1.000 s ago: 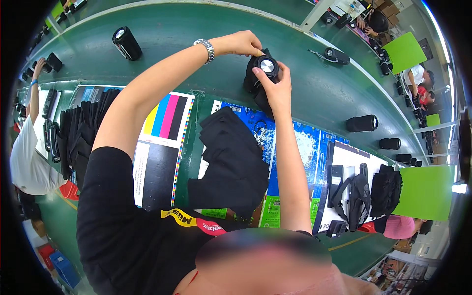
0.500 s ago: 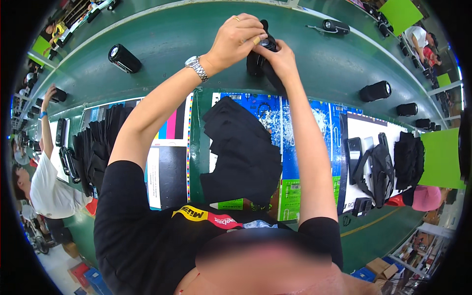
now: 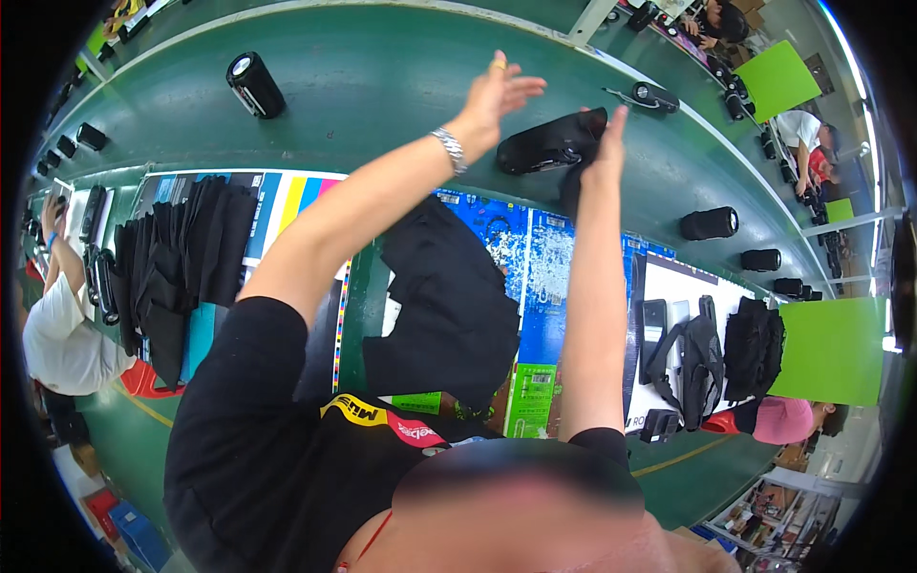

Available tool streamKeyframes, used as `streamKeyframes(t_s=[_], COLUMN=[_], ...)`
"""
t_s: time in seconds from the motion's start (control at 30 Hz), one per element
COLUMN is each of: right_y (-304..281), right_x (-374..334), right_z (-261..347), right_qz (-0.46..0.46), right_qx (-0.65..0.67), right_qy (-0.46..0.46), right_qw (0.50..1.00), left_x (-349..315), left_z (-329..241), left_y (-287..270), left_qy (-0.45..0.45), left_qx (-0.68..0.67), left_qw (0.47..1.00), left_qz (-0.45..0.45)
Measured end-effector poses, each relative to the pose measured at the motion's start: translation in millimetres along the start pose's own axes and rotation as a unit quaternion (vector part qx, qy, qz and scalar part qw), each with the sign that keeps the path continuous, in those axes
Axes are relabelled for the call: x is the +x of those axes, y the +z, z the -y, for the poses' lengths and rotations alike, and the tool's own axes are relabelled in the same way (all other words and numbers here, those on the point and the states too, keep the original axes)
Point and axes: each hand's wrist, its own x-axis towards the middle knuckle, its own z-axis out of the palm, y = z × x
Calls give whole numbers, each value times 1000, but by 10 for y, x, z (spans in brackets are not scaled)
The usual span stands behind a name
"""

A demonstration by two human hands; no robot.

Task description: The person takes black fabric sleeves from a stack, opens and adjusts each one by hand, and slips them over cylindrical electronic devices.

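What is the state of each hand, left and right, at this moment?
Left hand: open, fingers spread, holding nothing.
Right hand: at one end of the black cylinder; whether it grips cannot be told.

Lighting was bright; fisheye view w/ black rim [image 3: 21, 57].
Small wht glare spot [image 3: 890, 344] sat far R; green worktop [image 3: 382, 81] had soft sheen; straight edges bowed outwd; btm-ctr patch [image 3: 521, 487] was blurred.

The speaker [image 3: 544, 145] and cloths [image 3: 444, 306] are black, the bench [image 3: 382, 76] dark green. The sheet [image 3: 543, 315] is blue with white blotches and green blocks. Yellow, blue and magenta stripes mark the chart [image 3: 291, 202]. The watch [image 3: 451, 151] is silver, the panel [image 3: 831, 353] lime.
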Motion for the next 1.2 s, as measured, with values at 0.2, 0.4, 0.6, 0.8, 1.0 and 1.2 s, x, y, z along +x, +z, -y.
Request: streamKeyframes(t_s=[0.2,0.4,0.6,0.8,1.0,1.2], right_y=[424,16,-401,-293,-631,-146], right_x=[98,8,387,5,-348,-1310], right_z=[-421,-894,-897,-644,151,554], right_qz=[138,109,25,-44,-96,382], right_qx=[112,67,-275,-429,44,382], right_qy=[-8,-124,-364,-300,-2,146], right_qw=[984,984,890,851,994,829], left_x=[108,62,187,152,-250,-1415], left_z=[486,960,1060,1013,258,-500], left_y=[189,93,117,21,-158,137], left_qy=[55,157,128,86,59,59], left_qx=[11,258,301,297,195,222], left_qw=[997,949,943,948,975,966], left_qz=[-55,-94,-67,-67,-85,117])
